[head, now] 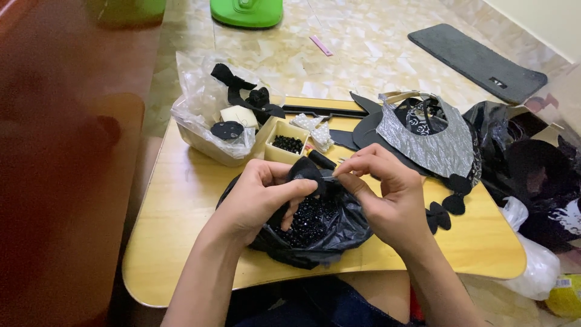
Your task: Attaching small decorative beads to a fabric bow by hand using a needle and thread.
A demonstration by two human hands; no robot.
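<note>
Black fabric piece (307, 171) pinched between both hands above black bag of beads (311, 227), middle of wooden tabletop (181, 200). Left hand (260, 197): grip closed on fabric, thumb on top. Right hand (387, 194): fingertips pressed together at fabric edge, maybe on thin needle, cannot tell. Behind, small yellow box (284, 145) with black beads; farther right, silver collar piece (433, 142).

green object (247, 12) cut by top edge, needle between hands too small to tell
</note>
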